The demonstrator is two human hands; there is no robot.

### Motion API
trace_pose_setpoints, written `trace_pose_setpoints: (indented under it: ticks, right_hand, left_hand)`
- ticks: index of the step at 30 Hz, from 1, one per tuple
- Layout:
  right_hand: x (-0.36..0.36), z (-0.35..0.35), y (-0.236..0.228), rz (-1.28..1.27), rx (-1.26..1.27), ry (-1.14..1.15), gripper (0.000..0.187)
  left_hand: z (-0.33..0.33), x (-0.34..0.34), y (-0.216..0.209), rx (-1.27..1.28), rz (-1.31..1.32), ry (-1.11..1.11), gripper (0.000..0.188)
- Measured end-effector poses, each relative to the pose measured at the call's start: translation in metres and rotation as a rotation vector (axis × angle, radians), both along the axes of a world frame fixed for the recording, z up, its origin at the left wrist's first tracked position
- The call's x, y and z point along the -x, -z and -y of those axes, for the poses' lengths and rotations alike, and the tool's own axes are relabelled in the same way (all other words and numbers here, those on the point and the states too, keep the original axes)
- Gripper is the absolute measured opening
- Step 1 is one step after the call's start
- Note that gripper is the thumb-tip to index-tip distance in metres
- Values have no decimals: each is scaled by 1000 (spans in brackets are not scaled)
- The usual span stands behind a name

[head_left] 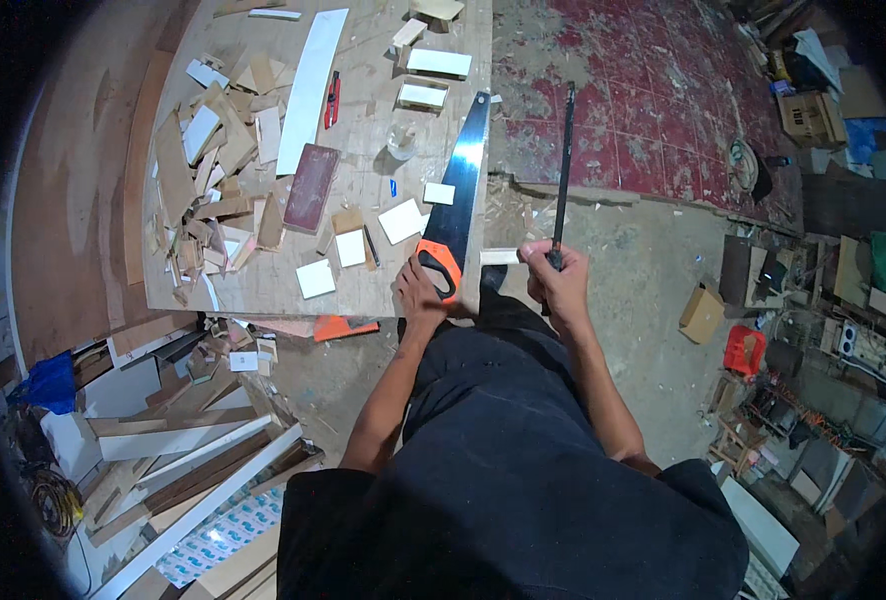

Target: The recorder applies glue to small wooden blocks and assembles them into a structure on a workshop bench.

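A handsaw (463,175) with a shiny blade and an orange handle lies near the workbench's right edge, its tip pointing away from me. My left hand (420,292) is at the saw's handle, fingers curled against its left side. My right hand (561,278) is closed round the dark grip of a long, thin black tool (565,150), held upright in view beyond the bench edge; its exact kind is unclear. Beside my right fingertips, a small pale wood piece (499,257) juts from the bench edge. A small white-faced block (439,193) lies on the saw blade.
The workbench (363,190) carries a heap of wood offcuts (218,150), a white strip (313,90), a red cutter (333,100), a dark red block (312,187), a clear cup (401,142) and several white-faced blocks. Boards (193,450) are piled lower left. Clutter lines the right side.
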State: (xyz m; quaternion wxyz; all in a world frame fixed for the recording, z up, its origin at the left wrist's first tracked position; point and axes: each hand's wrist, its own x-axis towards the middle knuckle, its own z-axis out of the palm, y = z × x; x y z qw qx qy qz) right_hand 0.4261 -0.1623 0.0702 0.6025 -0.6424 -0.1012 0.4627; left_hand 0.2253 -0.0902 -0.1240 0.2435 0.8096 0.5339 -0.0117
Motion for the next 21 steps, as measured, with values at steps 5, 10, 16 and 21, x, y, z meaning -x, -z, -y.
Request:
trace_pose_setpoints:
  ticks: [5,10,16,21]
  right_hand:
    - [-4,8,9,27,31,12,15]
    - [-9,13,23,24,73,16,15]
    - [-10,17,17,24,87,6,16]
    - [-11,18,19,26,107,38,16]
  left_hand:
    - [-29,8,-10,42,-6,26,117]
    - [-46,12,-14,2,67,52,117]
    - [-35,18,-14,4,73,-24,115]
    - [-35,19,-13,25,59,-93,112]
